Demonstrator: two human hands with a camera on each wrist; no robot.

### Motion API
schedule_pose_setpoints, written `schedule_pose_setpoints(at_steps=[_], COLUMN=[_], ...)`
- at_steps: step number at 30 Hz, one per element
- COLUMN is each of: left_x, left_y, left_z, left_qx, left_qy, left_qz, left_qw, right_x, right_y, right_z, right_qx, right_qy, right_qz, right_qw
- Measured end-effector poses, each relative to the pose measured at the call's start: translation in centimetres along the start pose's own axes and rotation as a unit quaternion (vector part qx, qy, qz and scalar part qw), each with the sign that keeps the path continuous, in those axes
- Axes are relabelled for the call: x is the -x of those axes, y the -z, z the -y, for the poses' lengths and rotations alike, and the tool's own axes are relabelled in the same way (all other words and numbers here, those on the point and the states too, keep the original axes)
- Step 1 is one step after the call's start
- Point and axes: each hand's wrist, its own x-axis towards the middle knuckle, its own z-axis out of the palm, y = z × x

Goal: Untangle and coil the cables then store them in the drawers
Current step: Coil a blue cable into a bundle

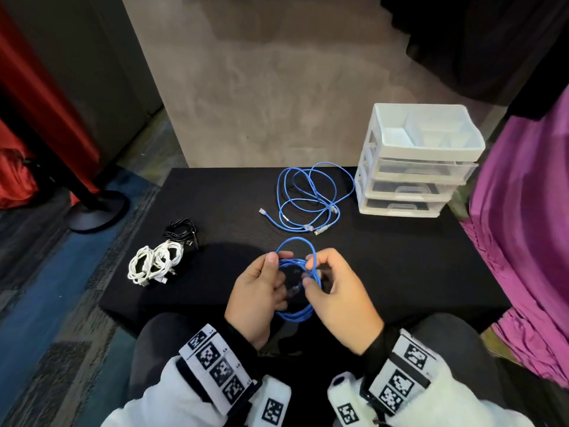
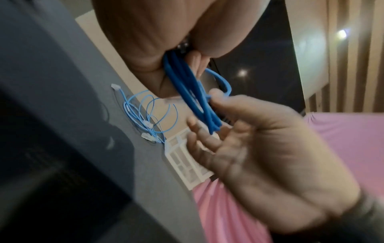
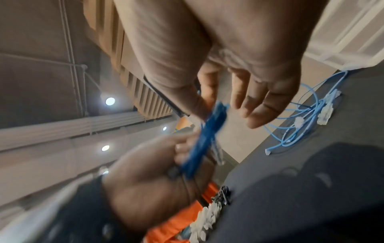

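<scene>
Blue coil [image 1: 297, 285]: several loops of blue cable, held between both hands just above the near edge of the black table [image 1: 385, 272]. Left hand [image 1: 257, 298] grips the coil's left side, thumb on top, fingers curled under. Right hand [image 1: 337, 298] pinches the right side of the bundle between thumb and forefinger; its other fingers are loosely spread in the right wrist view. Wrist views blurred; plug ends not resolved.

Loose blue cable [image 1: 311, 198]: uncoiled, lying on the table beyond the hands, just left of the white drawer unit [image 1: 412, 167]. Coiled white cables [image 1: 154, 265] and a coiled black cable [image 1: 181, 231] sit at the table's left edge, touching each other.
</scene>
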Motion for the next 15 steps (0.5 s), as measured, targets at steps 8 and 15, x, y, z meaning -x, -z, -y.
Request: schedule_pose_setpoints(at_steps=[8,15], left_x=[0.1,-2.3], left_y=[0.8,3.8], left_z=[-1.9,-4.6], left_qx=[0.163,0.172], left_qy=[0.064,0.028], left_qz=[0.043,0.013], left_qw=[0.984,0.985], right_x=[-0.5,-0.8], right_y=[0.9,3.7], right_z=[1.6,0.5], right_qx=[-0.24,-0.167], right_qy=[-0.166,-0.143], right_qz=[0.138,0.139], right_qw=[0.947,0.966])
